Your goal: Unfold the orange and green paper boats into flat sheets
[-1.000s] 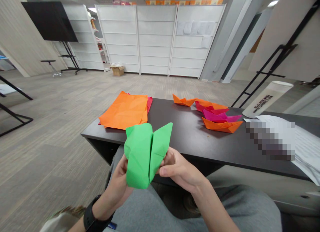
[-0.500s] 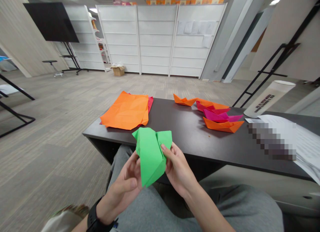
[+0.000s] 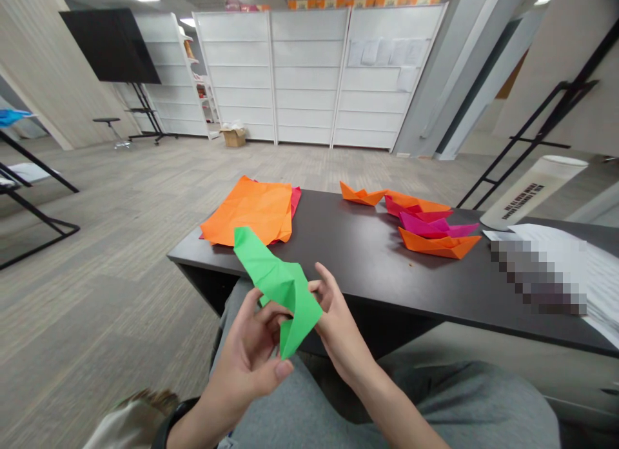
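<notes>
The dark table (image 3: 367,255) fills the middle and right of the frame, its near edge running from centre left down to the lower right. On its far left corner lies a stack of orange paper sheets (image 3: 251,210) with a pink sheet showing beneath. Further right a row of folded paper boats (image 3: 425,226), orange and pink, sits in the upper middle of the table. At the right edge lie white papers (image 3: 594,268), and behind them a white cylinder (image 3: 532,191) leans.

In front of the table, low in the centre of the frame, the person holds the green folded paper (image 3: 283,288) above their grey-trousered lap. Its long axis runs on a slant, from a pointed end at the upper left, which overlaps the table's near corner in the picture, down to a second point at the lower right, between the two hands. The piece is clear of the table, held in the air.

The left hand (image 3: 249,365) comes up from the lower left; its fingers curl about the lower part of the paper from underneath, the thumb lying free below the lower tip. The right hand (image 3: 338,326) comes in from the lower right and pinches the paper's right edge between thumb and forefinger, a narrow grip, the other fingers loosely spread. Both hands meet at the lower half of the paper; the upper point sticks out unsupported.
</notes>
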Demonstrator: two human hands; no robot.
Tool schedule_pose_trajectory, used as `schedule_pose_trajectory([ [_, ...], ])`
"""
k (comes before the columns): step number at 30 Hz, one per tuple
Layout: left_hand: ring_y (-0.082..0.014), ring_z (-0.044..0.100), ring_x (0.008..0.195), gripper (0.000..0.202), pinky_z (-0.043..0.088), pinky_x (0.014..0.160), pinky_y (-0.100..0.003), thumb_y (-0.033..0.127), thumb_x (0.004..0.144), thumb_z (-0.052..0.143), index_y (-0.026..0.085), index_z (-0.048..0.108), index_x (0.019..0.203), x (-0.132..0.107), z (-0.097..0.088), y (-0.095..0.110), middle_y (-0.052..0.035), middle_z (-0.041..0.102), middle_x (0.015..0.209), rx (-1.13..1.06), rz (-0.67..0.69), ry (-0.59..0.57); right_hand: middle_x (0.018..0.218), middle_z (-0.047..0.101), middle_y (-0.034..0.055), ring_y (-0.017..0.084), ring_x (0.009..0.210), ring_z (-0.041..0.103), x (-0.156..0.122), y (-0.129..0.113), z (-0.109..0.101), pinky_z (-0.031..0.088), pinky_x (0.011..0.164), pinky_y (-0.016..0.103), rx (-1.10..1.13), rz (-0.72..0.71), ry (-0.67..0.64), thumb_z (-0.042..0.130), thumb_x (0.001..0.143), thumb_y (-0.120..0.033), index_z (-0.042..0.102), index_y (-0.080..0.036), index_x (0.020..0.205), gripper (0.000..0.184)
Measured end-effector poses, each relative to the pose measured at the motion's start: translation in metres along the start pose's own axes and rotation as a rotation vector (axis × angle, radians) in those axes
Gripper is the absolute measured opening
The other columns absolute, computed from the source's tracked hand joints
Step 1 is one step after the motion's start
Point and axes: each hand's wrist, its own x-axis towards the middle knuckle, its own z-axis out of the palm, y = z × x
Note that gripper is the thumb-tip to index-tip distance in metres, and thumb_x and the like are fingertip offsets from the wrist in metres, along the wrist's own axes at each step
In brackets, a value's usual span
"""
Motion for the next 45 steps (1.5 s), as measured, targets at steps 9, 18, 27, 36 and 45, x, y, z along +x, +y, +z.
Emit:
schedule_pose_trajectory([
  [9,-0.0283,0.064,0.105,0.06,0.053,0.089,-0.033,0.029,0.068,0.085,0.027,0.064,0.124,-0.008,-0.015,0.016,-0.0081,0.068,0.115,0.178,0.118,-0.084,0.156,0.035,0.0099,0.031,0.141,0.038,-0.023,-0.039,-0.017,0.036,0.113,0.048,-0.759,-0.791,-0.578,0.071,0.078,-0.018,0.02,-0.032,0.155,0.094],
  [18,-0.0148,0.07,0.073,0.03,0.057,0.068,-0.021,0.0,0.078,0.068,0.022,0.073,0.098,-0.005,-0.004,0.022,-0.0001,0.075,0.083,0.839,0.731,0.004,0.142,0.047,0.0134,0.029,0.13,0.048,-0.034,-0.036,-0.009,0.044,0.108,0.044,-0.816,-0.692,-0.463,0.053,0.076,-0.01,0.022,-0.02,0.155,0.086],
  [27,-0.016,0.059,0.085,0.018,0.049,0.078,-0.029,0.008,0.087,0.064,0.021,0.067,0.099,-0.007,-0.003,0.022,-0.0031,0.063,0.09,1.364,0.914,0.063,0.139,0.053,0.0101,0.021,0.124,0.055,-0.042,-0.037,-0.007,0.05,0.101,0.036,-0.738,-0.497,-0.368,0.047,0.091,-0.012,0.038,-0.024,0.139,0.05],
  [36,-0.0181,0.057,0.1,0.017,0.045,0.09,-0.033,0.005,0.09,0.057,0.017,0.064,0.099,0.0,-0.019,0.023,-0.007,0.06,0.106,1.525,0.846,0.007,0.116,0.068,0.0063,0.018,0.108,0.065,-0.035,-0.04,-0.004,0.052,0.093,0.029,-0.771,-0.596,-0.157,0.049,0.095,-0.016,0.068,-0.023,0.105,0.022],
  [45,-0.0122,0.059,0.085,0.021,0.05,0.079,-0.024,0.002,0.086,0.062,0.02,0.065,0.097,-0.003,-0.016,0.031,-0.0024,0.06,0.094,1.378,0.866,0.113,0.089,0.066,0.0059,0.017,0.08,0.064,-0.027,-0.037,-0.003,0.052,0.065,0.024,-0.763,-0.496,-0.083,0.048,0.092,-0.018,0.065,-0.018,0.089,0.017],
])
